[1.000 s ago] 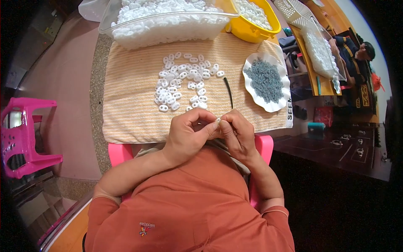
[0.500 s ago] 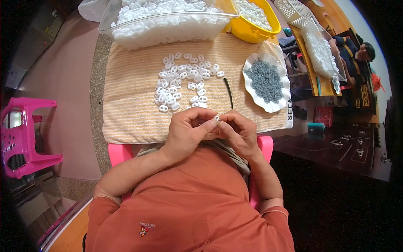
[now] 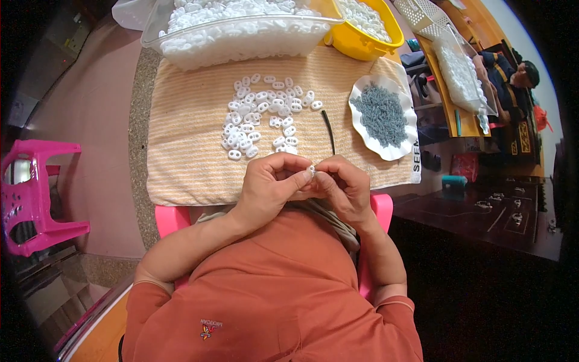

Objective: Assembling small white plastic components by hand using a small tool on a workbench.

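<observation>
My left hand pinches a small white two-hole oval piece between thumb and fingertips at the towel's near edge. My right hand meets it there, its thumb and finger closed at the same piece; whatever else it grips is hidden by the fingers. Just beyond the hands, a loose group of similar white oval pieces lies on the striped towel. To their right rests a thin black stick. A white scalloped dish holds many small grey pieces.
At the far edge stands a clear tub full of white pieces, beside a yellow basin of pale pieces. A pink stool is on the left. Farther right, a person sits by another filled tub.
Both hands stay together around the white piece, with only a slight shift of the right hand's fingers. The items on the towel have not moved.
</observation>
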The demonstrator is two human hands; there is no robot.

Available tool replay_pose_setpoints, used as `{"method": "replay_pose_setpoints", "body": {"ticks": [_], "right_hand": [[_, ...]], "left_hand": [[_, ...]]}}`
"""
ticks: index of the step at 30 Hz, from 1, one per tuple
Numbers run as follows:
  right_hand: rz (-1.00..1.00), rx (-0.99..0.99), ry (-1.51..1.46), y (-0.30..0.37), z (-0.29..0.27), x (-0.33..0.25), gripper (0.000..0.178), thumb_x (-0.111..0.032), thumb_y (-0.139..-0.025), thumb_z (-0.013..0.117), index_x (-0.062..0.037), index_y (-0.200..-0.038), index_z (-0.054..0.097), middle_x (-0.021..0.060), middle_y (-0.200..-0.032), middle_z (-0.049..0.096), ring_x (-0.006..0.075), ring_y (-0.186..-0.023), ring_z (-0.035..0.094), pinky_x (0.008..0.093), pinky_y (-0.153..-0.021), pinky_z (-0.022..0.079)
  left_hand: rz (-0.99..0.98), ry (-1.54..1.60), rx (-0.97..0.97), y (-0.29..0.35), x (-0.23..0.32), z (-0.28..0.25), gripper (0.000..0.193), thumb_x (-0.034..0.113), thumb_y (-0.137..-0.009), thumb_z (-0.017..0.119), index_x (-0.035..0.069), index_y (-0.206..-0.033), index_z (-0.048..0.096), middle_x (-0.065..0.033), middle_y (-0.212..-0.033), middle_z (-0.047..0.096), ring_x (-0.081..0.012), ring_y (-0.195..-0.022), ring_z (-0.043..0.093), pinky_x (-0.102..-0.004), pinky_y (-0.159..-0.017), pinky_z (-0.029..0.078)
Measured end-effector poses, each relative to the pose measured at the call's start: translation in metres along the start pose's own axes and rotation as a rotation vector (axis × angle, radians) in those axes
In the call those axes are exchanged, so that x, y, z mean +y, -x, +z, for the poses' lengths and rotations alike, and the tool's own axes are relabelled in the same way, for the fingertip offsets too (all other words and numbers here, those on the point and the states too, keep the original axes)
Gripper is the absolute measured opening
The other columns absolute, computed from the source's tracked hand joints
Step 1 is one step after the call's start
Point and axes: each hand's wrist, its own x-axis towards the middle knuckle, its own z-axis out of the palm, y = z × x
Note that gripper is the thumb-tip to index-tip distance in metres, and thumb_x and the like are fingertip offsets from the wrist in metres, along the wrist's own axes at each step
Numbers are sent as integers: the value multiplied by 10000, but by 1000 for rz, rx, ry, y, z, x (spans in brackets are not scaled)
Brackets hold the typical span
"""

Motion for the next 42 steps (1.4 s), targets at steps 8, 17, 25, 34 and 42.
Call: {"method": "replay_pose_setpoints", "body": {"ticks": [8,17,25,34,42], "right_hand": [[-350,55,328,-4,5,-5,61,43,-863,604,7,-885,560,122,-764,569,232,-646,564,308,-574,444],[52,11,122,5,9,-5,110,-93,-927,554,17,-924,568,155,-816,576,295,-734,598,368,-661,480],[196,-10,-172,2,8,-10,141,-95,-955,548,40,-950,591,49,-856,632,91,-787,594,235,-709,497],[321,9,-422,2,8,-7,118,-25,-903,601,33,-1006,594,46,-882,632,96,-813,614,233,-735,508],[276,88,-348,0,8,-3,229,-18,-867,627,49,-1081,585,44,-891,604,93,-800,587,230,-712,499]], "left_hand": [[-25,40,8,2,-3,2,145,2,-903,615,-53,-1038,619,-76,-920,670,-108,-817,644,-243,-736,561],[47,-27,40,8,-1,9,146,8,-905,613,-61,-1034,616,-77,-922,667,-112,-827,645,-248,-722,560],[55,-91,53,2,-1,3,157,18,-907,614,-63,-1042,607,-80,-923,663,-116,-824,645,-253,-726,562],[-23,12,50,0,0,-1,207,71,-906,637,-35,-1080,597,-76,-910,665,-116,-807,648,-253,-745,559],[-55,21,63,0,2,-1,203,75,-899,647,-24,-1072,609,-72,-908,665,-110,-805,649,-247,-740,562]]}}
